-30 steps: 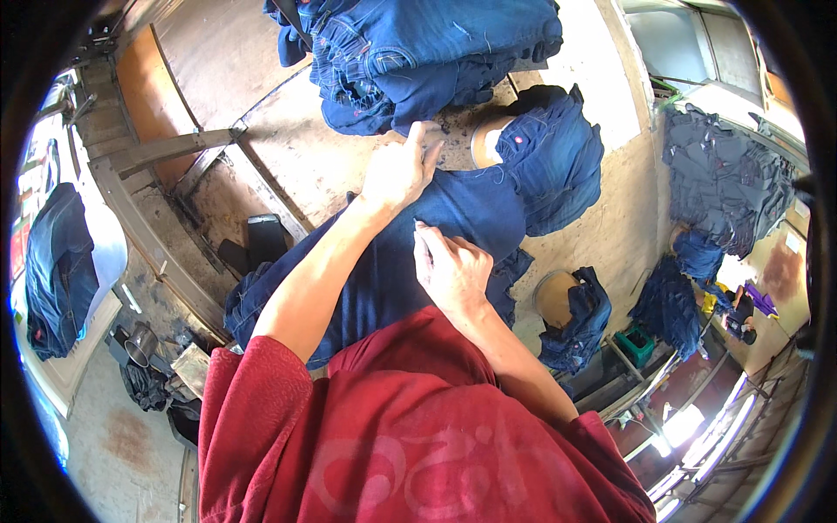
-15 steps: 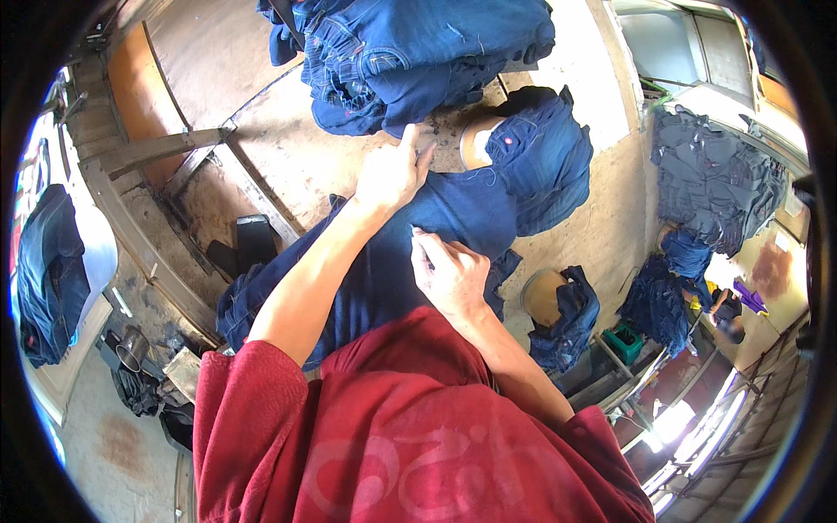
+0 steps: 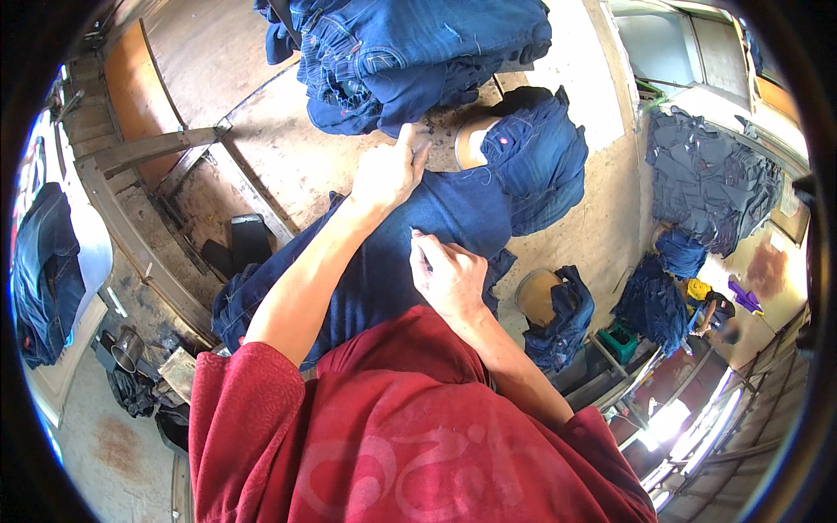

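A pair of dark blue jeans (image 3: pixel 366 279) lies stretched in front of me, running from lower left up to a round support. Above its far edge is my left hand (image 3: pixel 391 174), fingers curled in; whatever they hold, if anything, is hidden. My right hand (image 3: pixel 451 275) rests over the middle of the denim, closed, thumb and fingers pinched together. A tiny pale spot shows at its fingertips, too small to name. The two hands are a short way apart.
A thick stack of folded jeans (image 3: pixel 427 61) lies beyond my hands. More denim (image 3: pixel 540 157) is bunched on the round support at right. Dark grey garments (image 3: pixel 711 174) are piled farther right, near a green crate (image 3: pixel 617 342) and a person (image 3: pixel 715 314). Wooden framing (image 3: pixel 166 148) stands left.
My left hand's index finger, stretched out before, has curled in. My right hand keeps nearly the same place and pinch. The whole view has shifted slightly.
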{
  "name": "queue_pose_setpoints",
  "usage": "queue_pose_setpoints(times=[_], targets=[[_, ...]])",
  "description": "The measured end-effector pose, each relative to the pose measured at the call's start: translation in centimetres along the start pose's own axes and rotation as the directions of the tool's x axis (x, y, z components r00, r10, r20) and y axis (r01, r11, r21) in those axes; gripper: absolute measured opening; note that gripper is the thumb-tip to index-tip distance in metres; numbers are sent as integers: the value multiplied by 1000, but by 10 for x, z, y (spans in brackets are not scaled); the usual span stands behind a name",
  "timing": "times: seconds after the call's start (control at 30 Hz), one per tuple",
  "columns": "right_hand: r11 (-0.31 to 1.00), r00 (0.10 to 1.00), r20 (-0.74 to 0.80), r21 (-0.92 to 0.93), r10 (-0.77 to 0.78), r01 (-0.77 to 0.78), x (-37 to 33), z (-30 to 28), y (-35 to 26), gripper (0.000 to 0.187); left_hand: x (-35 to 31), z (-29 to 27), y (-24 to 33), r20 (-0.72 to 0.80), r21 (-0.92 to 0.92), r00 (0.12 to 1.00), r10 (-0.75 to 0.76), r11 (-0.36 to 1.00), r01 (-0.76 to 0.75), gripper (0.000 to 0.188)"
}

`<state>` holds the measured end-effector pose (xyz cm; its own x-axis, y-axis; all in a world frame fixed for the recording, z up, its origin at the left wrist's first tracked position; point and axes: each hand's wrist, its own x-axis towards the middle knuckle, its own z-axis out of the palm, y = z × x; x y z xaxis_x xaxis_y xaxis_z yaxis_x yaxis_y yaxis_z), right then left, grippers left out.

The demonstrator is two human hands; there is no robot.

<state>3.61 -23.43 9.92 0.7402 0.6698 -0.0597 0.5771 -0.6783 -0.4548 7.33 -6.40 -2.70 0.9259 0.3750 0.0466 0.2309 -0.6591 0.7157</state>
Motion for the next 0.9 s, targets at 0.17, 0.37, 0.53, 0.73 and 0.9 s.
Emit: queue_pose_setpoints(times=[0.17,0.37,0.53,0.73,0.9], targets=[[999,1000,-5,53,13,-13,-7,-7,-2,11,0,-3,3,1,-12,1000,3,1000,-3,35],[998,999,-43,56,9,-7,-2,-1,3,10,1,-6,6,16,-25,1000,-16,1000,17,31],[999,1000,18,31,9,-10,-4,-6,1,9,1,-5,4,17,-55,1000,-14,998,15,30],[1000,1000,-10,11,7,-7,2,-8,4,10,-1,-3,2,1,5,1000,-8,1000,8,28],[999,996,81,-6,46,-46,-3,-13,9,4,1,-9,7,12,13,1000,8,1000,-8,30]])
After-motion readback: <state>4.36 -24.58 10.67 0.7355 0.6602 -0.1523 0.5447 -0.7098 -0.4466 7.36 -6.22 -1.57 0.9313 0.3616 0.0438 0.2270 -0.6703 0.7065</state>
